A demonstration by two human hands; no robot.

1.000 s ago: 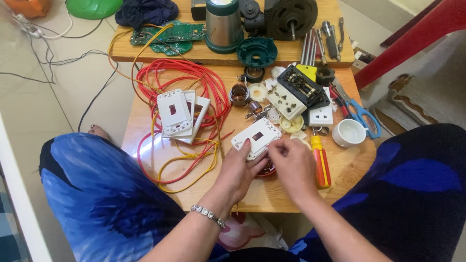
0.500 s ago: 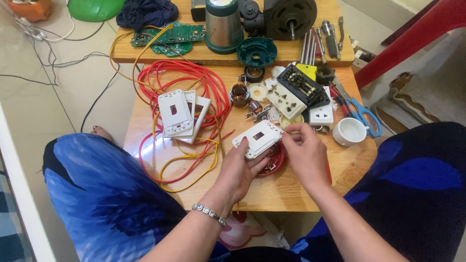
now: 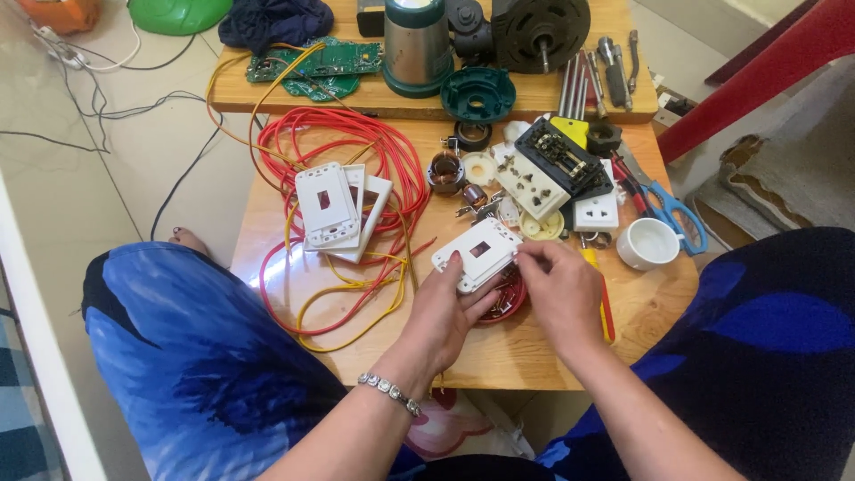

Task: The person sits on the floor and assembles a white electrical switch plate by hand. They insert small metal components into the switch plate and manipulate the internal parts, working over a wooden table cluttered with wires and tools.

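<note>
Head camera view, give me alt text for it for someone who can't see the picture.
Two bare hands hold a white switch plate over a small wooden table: the left hand cradles it from below, and the right hand pinches its right edge. Around them lie coiled red and yellow wire, more white plates, a white cup and blue-handled scissors.

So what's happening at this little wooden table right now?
A seated person holds a white switch plate over the wooden table. The left hand grips it from below while the right hand pinches its right edge. To the left, more white plates lie on coiled red and yellow wire. Sockets, scissors and a white cup sit behind the hands.
</note>
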